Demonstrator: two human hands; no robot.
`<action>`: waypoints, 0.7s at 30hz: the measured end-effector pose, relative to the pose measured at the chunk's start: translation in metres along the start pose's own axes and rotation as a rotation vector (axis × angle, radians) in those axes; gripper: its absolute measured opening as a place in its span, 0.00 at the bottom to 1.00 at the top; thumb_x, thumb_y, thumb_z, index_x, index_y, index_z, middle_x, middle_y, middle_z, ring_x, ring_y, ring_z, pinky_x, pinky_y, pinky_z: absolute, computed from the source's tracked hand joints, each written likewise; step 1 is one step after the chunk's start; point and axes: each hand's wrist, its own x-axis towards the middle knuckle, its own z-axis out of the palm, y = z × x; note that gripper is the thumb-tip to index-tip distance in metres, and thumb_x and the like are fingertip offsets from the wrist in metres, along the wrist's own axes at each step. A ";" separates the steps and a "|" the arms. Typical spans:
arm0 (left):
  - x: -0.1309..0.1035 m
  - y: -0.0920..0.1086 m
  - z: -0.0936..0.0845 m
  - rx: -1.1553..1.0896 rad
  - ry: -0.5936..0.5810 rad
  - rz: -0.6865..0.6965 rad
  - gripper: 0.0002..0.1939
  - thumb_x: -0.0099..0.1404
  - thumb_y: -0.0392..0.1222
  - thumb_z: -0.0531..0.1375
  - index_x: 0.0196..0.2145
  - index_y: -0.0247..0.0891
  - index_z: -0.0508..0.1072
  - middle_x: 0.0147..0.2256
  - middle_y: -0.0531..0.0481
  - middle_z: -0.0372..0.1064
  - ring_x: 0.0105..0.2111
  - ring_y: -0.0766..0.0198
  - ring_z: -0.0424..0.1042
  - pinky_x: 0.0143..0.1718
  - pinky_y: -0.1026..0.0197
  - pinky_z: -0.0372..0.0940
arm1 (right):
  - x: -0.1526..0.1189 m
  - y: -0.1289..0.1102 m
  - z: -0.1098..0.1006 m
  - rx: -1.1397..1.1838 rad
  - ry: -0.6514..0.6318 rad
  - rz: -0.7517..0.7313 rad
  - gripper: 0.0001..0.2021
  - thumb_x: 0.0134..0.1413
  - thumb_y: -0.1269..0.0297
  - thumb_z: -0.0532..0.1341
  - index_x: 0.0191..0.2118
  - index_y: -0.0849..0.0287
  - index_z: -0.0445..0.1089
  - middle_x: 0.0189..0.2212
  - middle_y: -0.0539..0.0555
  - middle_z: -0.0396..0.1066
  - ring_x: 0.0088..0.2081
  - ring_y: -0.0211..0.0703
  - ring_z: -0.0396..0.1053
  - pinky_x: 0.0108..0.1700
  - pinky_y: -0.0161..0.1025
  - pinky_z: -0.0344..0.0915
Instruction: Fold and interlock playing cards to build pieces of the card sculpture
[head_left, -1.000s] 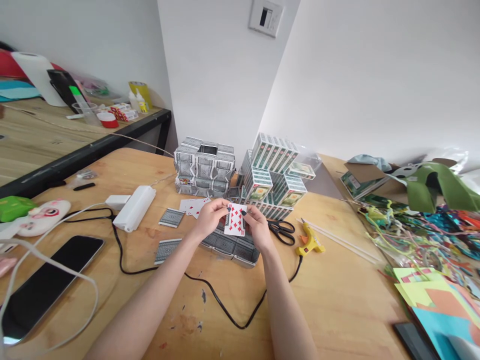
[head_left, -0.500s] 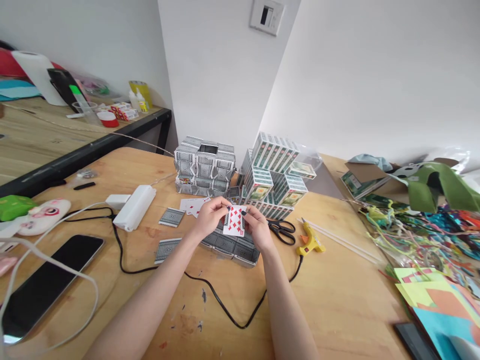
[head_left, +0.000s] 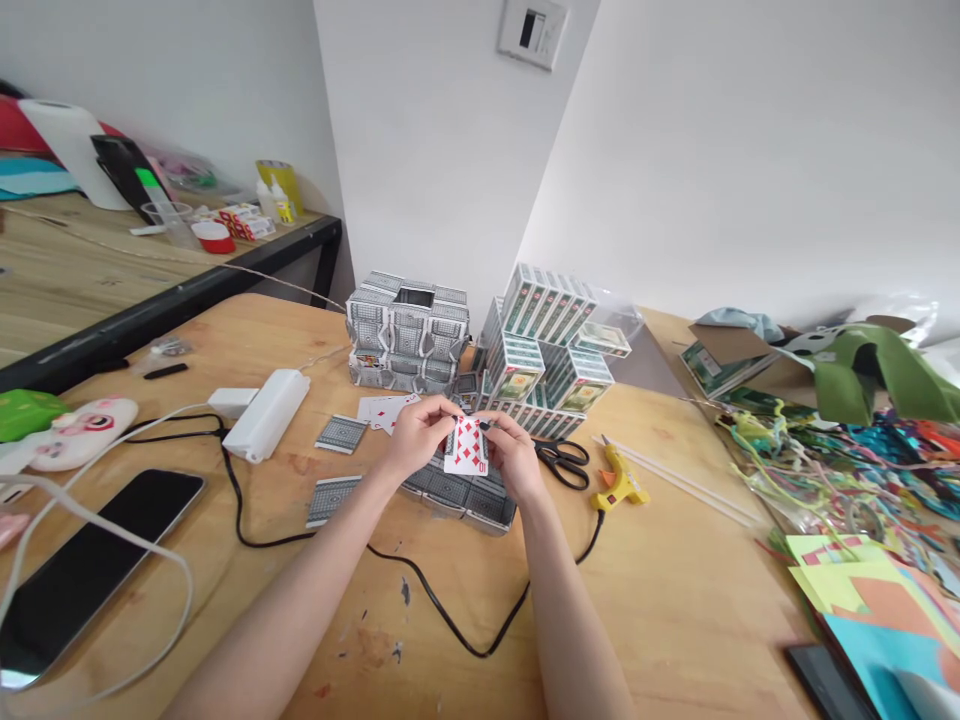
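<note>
While left hand (head_left: 421, 436) and right hand (head_left: 513, 448) are pinching diamond card (head_left: 466, 452) between nearly closed fingers, right fingertips are creeping inward over far edge; crease apparently forming.

A black smartphone (head_left: 112, 560) lies on the left of the desk (head_left: 690, 620), a white cable (head_left: 154, 548) looping across it. Beyond sits a white power strip (head_left: 266, 415). On a second desk (head_left: 71, 285), far left, a red-lidded tub (head_left: 214, 238) stands near small glue bottles (head_left: 283, 207). At right, green fabric (head_left: 847, 370) lies above tangled colourful craft strips (head_left: 847, 480), with coloured paper sheets (head_left: 874, 630) nearer. A switch plate (head_left: 532, 33) is mounted on the wall (head_left: 442, 140).
</note>
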 end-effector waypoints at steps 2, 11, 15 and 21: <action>0.000 0.001 0.000 0.018 -0.003 0.012 0.06 0.52 0.35 0.54 0.25 0.37 0.71 0.22 0.54 0.66 0.22 0.69 0.63 0.23 0.68 0.57 | 0.000 0.000 -0.001 0.026 -0.002 0.011 0.08 0.40 0.66 0.59 0.32 0.56 0.70 0.23 0.46 0.69 0.22 0.35 0.64 0.25 0.32 0.61; 0.000 0.000 0.002 0.078 -0.029 0.069 0.09 0.56 0.37 0.53 0.30 0.37 0.73 0.27 0.52 0.70 0.26 0.67 0.66 0.27 0.66 0.61 | 0.001 -0.001 -0.001 0.087 0.078 0.029 0.08 0.37 0.66 0.61 0.30 0.57 0.69 0.22 0.46 0.68 0.21 0.34 0.62 0.22 0.31 0.61; 0.000 0.000 0.002 0.134 -0.020 0.121 0.09 0.58 0.36 0.51 0.32 0.37 0.72 0.32 0.52 0.71 0.31 0.67 0.68 0.33 0.66 0.62 | 0.001 -0.002 -0.002 0.052 0.066 0.014 0.09 0.40 0.66 0.58 0.32 0.58 0.70 0.16 0.45 0.63 0.17 0.33 0.58 0.15 0.28 0.53; 0.000 0.001 0.000 0.159 -0.054 0.158 0.10 0.60 0.36 0.50 0.32 0.37 0.71 0.34 0.51 0.70 0.35 0.66 0.68 0.38 0.64 0.61 | 0.002 -0.003 -0.003 0.053 -0.006 0.056 0.10 0.45 0.59 0.58 0.33 0.60 0.67 0.13 0.45 0.61 0.13 0.31 0.56 0.10 0.27 0.50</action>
